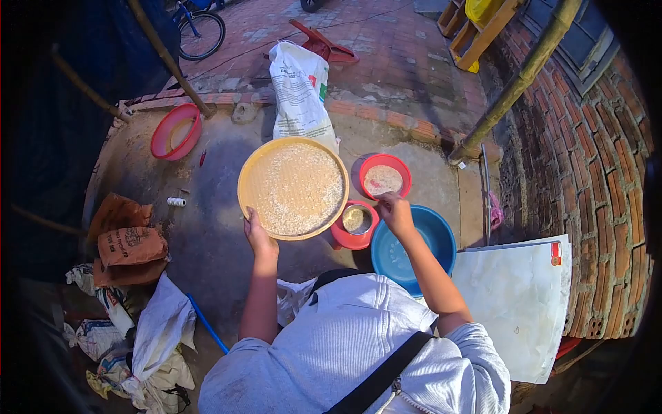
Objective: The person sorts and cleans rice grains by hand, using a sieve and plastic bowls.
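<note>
My left hand [259, 236] is closed on the near-left rim of a round woven winnowing tray [293, 183]. Pale grains lie scattered over the tray, thickest toward its right and lower side. My right hand [396, 211] hangs over the far edge of a blue basin [420, 241], its fingers curled together; whatever they may hold is hidden. Just beyond it stands a red basin [365, 165] with pale grain [384, 179] inside. A small metal-rimmed bowl [357, 219] sits on a red container [352, 239] between the tray and the blue basin.
A white sack [298, 90] lies ahead, touching a red plastic piece [324, 45]. Another red basin [160, 141] is at the left. Brown bags [131, 247] and white sacks [162, 324] crowd the lower left. A white board [510, 303] and brick wall [593, 207] bound the right.
</note>
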Demonstrator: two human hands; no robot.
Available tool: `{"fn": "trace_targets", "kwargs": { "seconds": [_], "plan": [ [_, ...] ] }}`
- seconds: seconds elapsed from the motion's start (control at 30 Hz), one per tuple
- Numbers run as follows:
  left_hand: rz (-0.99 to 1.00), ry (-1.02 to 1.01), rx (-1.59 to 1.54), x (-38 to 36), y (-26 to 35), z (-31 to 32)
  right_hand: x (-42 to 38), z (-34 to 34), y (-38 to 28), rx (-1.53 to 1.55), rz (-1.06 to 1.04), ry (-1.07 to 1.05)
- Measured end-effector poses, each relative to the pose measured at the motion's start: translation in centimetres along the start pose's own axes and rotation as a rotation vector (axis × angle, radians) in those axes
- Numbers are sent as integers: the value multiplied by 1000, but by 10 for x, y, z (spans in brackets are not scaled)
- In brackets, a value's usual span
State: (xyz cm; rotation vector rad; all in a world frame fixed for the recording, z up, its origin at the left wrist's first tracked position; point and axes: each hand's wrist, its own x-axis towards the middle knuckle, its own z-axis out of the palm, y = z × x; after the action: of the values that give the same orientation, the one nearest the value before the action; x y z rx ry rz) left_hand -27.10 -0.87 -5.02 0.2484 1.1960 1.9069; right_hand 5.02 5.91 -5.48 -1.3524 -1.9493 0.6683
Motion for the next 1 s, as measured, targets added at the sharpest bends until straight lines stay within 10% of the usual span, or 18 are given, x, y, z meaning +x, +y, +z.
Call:
{"fn": "trace_targets", "kwargs": {
  "seconds": [0.13,0.27,0.43,0.8,1.0],
  "plan": [
    [38,19,-1,1,6,-8,-9,24,33,-245,22,-351],
    [62,-10,29,-1,4,-13,-20,24,28,-22,204,-254],
    [-130,-217,-18,-19,-18,8,-26,-23,-25,1068,760,-156],
    [-509,-570,303,-70,-37,126,-92,-85,-13,1424,548,523],
    [-243,-869,537,-77,-67,172,-131,-106,3,1330,511,769]
  ]
}}
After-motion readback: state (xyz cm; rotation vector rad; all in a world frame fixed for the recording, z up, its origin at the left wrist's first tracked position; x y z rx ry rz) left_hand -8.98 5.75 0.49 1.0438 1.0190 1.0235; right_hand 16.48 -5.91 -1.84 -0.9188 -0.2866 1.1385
